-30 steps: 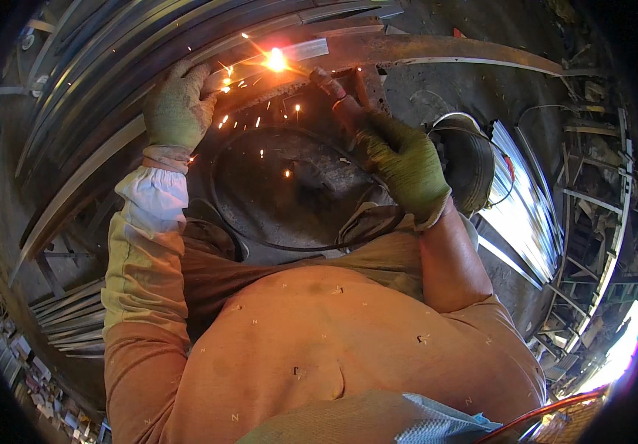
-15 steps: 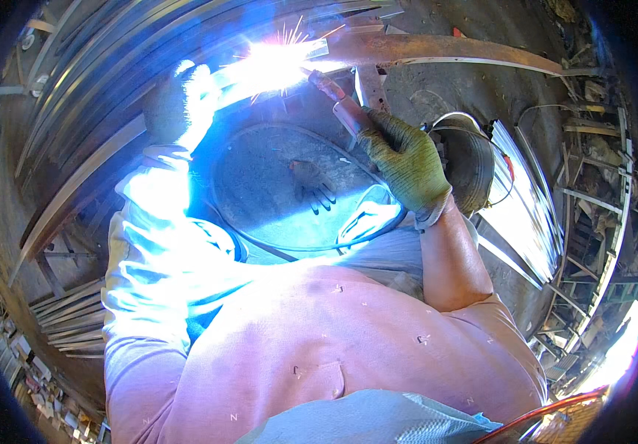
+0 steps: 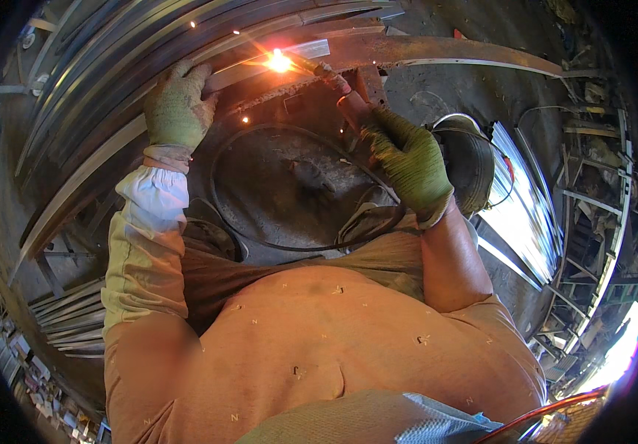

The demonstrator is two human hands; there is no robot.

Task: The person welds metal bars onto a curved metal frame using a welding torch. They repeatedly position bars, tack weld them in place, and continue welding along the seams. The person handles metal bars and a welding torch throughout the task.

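Observation:
My left hand (image 3: 178,107), in a green work glove, is closed with thumb and fingers at the left end of a silver metal strip (image 3: 315,49). The strip lies along a rusty steel beam (image 3: 437,50). In its own green glove, my right hand (image 3: 411,159) grips the reddish handle of a welding electrode holder (image 3: 352,109). A short dark electrode (image 3: 305,64) reaches from the holder toward a small orange-white glowing spot on the strip. Glare hides whether the electrode tip touches the metal. A few sparks fly around.
Long metal bars (image 3: 82,96) lie side by side at the far left. A dark bucket (image 3: 468,170) stands right of my right hand, beside shiny metal strips (image 3: 524,207). On the floor before me lies a looped cable (image 3: 219,192). A metal ladder-like frame (image 3: 615,222) stands at the right.
The large blue-white glare has shrunk to a small orange glow, and the surroundings look darker. Both hands keep nearly the same places, with the right hand and holder shifted very slightly.

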